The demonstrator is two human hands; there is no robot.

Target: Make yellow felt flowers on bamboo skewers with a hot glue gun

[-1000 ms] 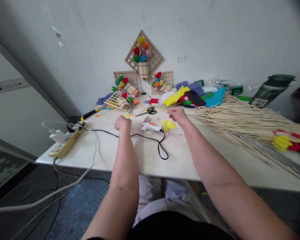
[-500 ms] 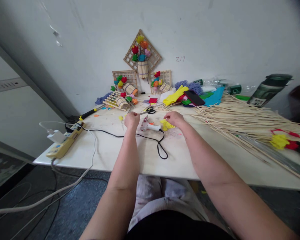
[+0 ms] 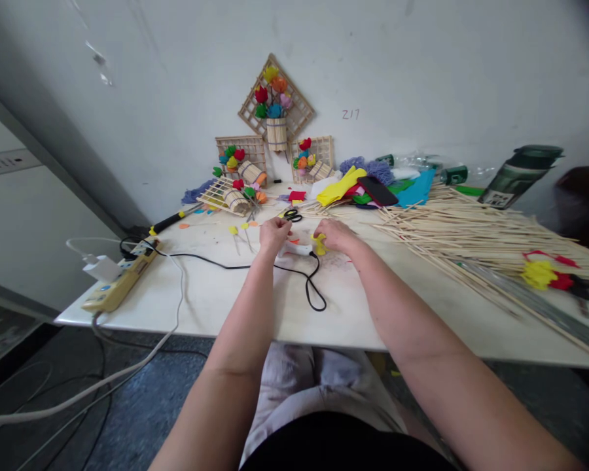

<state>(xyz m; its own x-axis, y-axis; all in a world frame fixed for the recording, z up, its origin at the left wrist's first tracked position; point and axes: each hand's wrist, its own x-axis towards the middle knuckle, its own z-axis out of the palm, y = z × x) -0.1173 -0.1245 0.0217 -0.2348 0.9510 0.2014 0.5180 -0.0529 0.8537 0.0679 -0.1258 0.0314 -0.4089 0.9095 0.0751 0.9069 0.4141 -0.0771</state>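
Note:
My left hand [image 3: 275, 235] is closed in a pinch over the middle of the table; whatever its fingertips hold is too small to make out. Just beside it lies a white glue gun [image 3: 297, 249], its nozzle end hidden behind that hand. My right hand [image 3: 334, 234] has its fingers bent onto a yellow felt piece [image 3: 319, 244] next to the glue gun's handle. Beyond both hands rest black-handled scissors [image 3: 292, 216], their blades hidden by my left hand. Small stems with yellow tips [image 3: 233, 231] lie to the left.
Lattice panels with felt flowers [image 3: 276, 108] lean at the wall. Many thin wooden sticks [image 3: 461, 226] cover the right side, near a dark bottle [image 3: 520, 175]. Felt sheets [image 3: 341, 188] and a phone [image 3: 377, 191] lie behind. A power strip [image 3: 120, 278] sits left, and a black cord [image 3: 211, 263] crosses the table.
My left hand has moved right, in front of the scissor blades and the glue gun's nozzle. My right hand has shifted slightly left onto the yellow felt. The view has turned a little.

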